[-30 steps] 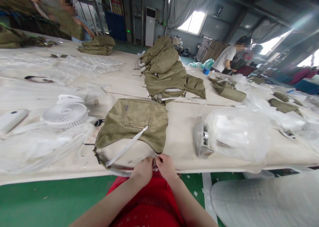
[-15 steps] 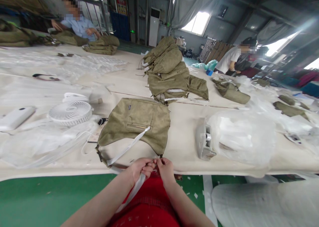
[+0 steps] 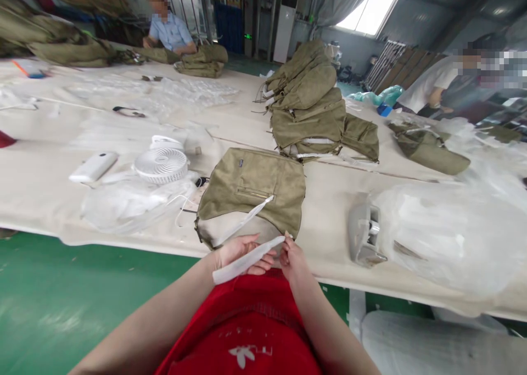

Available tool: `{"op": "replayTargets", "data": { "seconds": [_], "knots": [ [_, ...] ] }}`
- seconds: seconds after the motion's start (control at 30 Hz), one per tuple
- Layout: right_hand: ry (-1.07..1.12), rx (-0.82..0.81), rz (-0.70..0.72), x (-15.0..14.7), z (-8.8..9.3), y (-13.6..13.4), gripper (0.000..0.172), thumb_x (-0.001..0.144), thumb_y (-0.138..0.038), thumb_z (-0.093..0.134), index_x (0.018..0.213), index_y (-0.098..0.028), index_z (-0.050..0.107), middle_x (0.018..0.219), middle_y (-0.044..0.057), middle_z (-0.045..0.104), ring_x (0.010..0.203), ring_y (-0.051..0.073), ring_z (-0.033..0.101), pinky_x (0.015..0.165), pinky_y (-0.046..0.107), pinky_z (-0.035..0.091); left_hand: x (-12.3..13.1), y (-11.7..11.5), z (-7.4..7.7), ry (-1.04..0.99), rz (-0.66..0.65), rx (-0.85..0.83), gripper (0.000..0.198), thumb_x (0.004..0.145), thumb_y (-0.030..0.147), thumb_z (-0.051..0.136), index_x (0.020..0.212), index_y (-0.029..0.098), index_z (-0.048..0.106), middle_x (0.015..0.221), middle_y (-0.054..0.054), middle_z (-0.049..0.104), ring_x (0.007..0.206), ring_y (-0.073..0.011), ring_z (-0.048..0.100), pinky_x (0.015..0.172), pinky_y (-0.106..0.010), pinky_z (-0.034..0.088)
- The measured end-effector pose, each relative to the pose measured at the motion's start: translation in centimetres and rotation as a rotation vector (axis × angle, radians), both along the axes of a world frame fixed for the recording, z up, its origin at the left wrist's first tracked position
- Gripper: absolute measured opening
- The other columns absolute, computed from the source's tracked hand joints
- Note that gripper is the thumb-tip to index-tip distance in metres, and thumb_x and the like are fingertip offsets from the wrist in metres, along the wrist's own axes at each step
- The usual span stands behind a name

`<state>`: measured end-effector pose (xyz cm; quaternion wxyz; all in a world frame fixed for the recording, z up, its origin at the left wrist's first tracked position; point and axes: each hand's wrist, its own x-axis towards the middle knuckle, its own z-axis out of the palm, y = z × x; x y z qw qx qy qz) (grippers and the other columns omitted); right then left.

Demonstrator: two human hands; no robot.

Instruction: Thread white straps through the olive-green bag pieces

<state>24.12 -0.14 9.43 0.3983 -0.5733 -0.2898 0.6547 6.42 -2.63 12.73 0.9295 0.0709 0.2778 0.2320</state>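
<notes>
An olive-green bag point(image 3: 267, 172) lies on the table in front of me, its near edge close to my hands. One white strip point(image 3: 247, 218) runs slantwise from its zipped pocket across the pale opening. Another white strip point(image 3: 242, 262), perhaps foam or soft wrapping, stretches over my left hand point(image 3: 242, 248), which is palm up with fingers extended and not closed round it. My right hand point(image 3: 291, 254) pinches the upper end of this strip between thumb and fingers, beside the bag's lower right corner.
Left of the bag are a white fan point(image 3: 160, 163), a white box-like device point(image 3: 94, 166) and clear plastic. A grey tape dispenser point(image 3: 364, 235) and plastic bags point(image 3: 444, 232) lie right. Olive bags point(image 3: 308, 95) are piled behind. Two people point(image 3: 171, 32) work across the table.
My left hand has opened from a closed grip and turned palm up beneath the strip. My right hand has lifted the strip's end. The view has shifted left.
</notes>
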Motion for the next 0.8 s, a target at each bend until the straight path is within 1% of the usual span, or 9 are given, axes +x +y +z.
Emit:
{"op": "replayTargets", "data": {
  "seconds": [0.1,0.23,0.3,0.4,0.5,0.57,0.67,0.73,0.8],
  "knots": [
    [0.084,-0.093,-0.142,0.0,-0.3,0.3,0.049,0.075,-0.064,0.057,0.06,-0.023,0.035,0.043,-0.011,0.027,0.031,0.005,0.016,0.031,0.024,0.012,-1.4,-0.8,-0.7,-0.012,-0.027,0.047,0.057,0.085,0.053,0.046,0.113,0.004,0.058,0.099,-0.016,0.068,0.088,-0.0224,0.066,0.079,-0.032,0.051],
    [0.094,-0.108,-0.196,-0.2,-0.6,0.2,0.047,0.073,-0.056,0.064,0.059,-0.021,0.035,0.045,-0.012,0.031,0.031,0.003,0.018,0.032,0.022,0.012,-1.6,-1.2,-1.4,0.001,-0.049,0.076,0.059,0.085,0.055,0.044,0.11,0.004,0.058,0.102,-0.018,0.067,0.088,-0.0225,0.066,0.078,-0.033,0.051],
    [0.085,-0.09,-0.193,-0.2,-0.7,0.1,0.045,0.073,-0.054,0.063,0.059,-0.021,0.035,0.045,-0.012,0.031,0.031,0.003,0.019,0.032,0.022,0.012,-1.3,-1.2,-1.5,0.023,-0.062,0.074,0.059,0.084,0.056,0.044,0.108,0.004,0.059,0.1,-0.018,0.067,0.086,-0.0222,0.065,0.075,-0.032,0.051],
    [0.083,-0.057,-0.141,0.0,-0.7,0.1,0.039,0.074,-0.053,0.061,0.064,-0.02,0.043,0.047,-0.011,0.035,0.031,0.003,0.021,0.032,0.022,0.013,-1.1,-1.4,-1.0,0.056,-0.092,0.103,0.06,0.082,0.059,0.046,0.108,0.006,0.059,0.098,-0.016,0.067,0.083,-0.0212,0.065,0.066,-0.028,0.052],
    [0.061,-0.066,-0.041,0.7,-0.4,0.0,0.038,0.071,-0.055,0.061,0.069,-0.019,0.049,0.05,-0.009,0.043,0.032,0.003,0.025,0.032,0.021,0.015,-1.7,-2.1,-0.3,0.119,-0.13,0.219,0.06,0.079,0.06,0.051,0.113,0.01,0.057,0.096,-0.013,0.066,0.065,-0.0149,0.06,0.048,-0.021,0.045],
    [0.001,-0.07,0.069,1.5,-0.1,-0.2,0.04,0.069,-0.057,0.061,0.07,-0.018,0.052,0.049,-0.008,0.046,0.031,0.004,0.026,0.032,0.021,0.015,-2.7,-3.1,0.1,0.228,-0.149,0.349,0.056,0.077,0.055,0.058,0.115,0.013,0.056,0.088,-0.009,0.066,0.051,-0.0102,0.052,0.039,-0.019,0.036],
    [-0.18,0.037,0.232,3.5,0.1,-0.2,0.045,0.071,-0.059,0.058,0.075,-0.015,0.061,0.045,-0.007,0.045,0.032,0.006,0.029,0.034,0.022,0.018,-5.0,-5.2,0.2,0.464,-0.158,0.498,0.048,0.077,0.051,0.06,0.108,0.015,0.058,0.076,-0.005,0.066,0.045,-0.0083,0.047,0.038,-0.018,0.031],
    [-0.36,0.14,0.235,5.2,0.2,0.4,0.046,0.074,-0.058,0.055,0.081,-0.014,0.065,0.046,-0.005,0.048,0.035,0.008,0.034,0.036,0.023,0.024,-6.8,-6.6,0.0,0.616,-0.177,0.516,0.044,0.078,0.055,0.057,0.097,0.015,0.06,0.072,-0.004,0.066,0.045,-0.009,0.048,0.039,-0.019,0.032],
    [-0.543,0.241,0.155,6.8,0.1,1.5,0.044,0.076,-0.054,0.055,0.089,-0.014,0.066,0.059,0.001,0.059,0.044,0.012,0.047,0.042,0.024,0.035,-8.7,-8.0,-0.5,0.73,-0.196,0.49,0.043,0.077,0.057,0.056,0.085,0.015,0.06,0.072,-0.005,0.067,0.047,-0.0104,0.05,0.041,-0.02,0.034]
  ]
}}
